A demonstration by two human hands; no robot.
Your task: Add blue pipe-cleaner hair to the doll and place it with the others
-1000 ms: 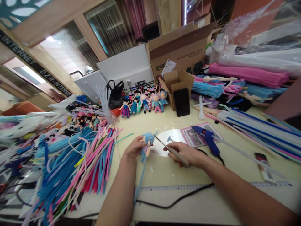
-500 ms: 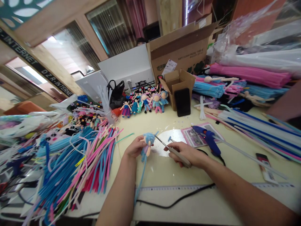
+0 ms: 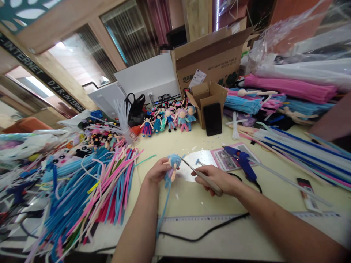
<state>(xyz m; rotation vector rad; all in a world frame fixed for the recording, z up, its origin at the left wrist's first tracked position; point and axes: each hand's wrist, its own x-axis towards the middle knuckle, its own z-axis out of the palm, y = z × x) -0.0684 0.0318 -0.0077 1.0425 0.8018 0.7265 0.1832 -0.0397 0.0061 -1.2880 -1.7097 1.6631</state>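
Note:
My left hand [image 3: 161, 170] is closed around a small pipe-cleaner doll [image 3: 172, 168], pinched between thumb and fingers. Light blue fuzzy hair covers its head, and the body shows lilac, peach and blue. From its lower end a long light blue pipe cleaner [image 3: 166, 204] trails to the table's near edge. Wrapped round a grey handle, my right hand [image 3: 218, 179] holds what look like slim metal scissors [image 3: 189, 165]. Their tip is at the right side of the doll's hair, by a short blue end. Whether the blades are apart is too small to tell.
Bundles of coloured pipe cleaners [image 3: 90, 193] fill the left side. Finished dolls [image 3: 175, 118] stand at the back beside a phone [image 3: 212, 118] and a cardboard box [image 3: 205, 91]. At right lie a blue glue gun [image 3: 242, 160] and a tube [image 3: 309, 195]. A black cable [image 3: 203, 235] crosses the front.
Both hands stay nearly in place. The scissors' tip has shifted very slightly at the doll's hair; the hold on the doll and on the scissors looks the same.

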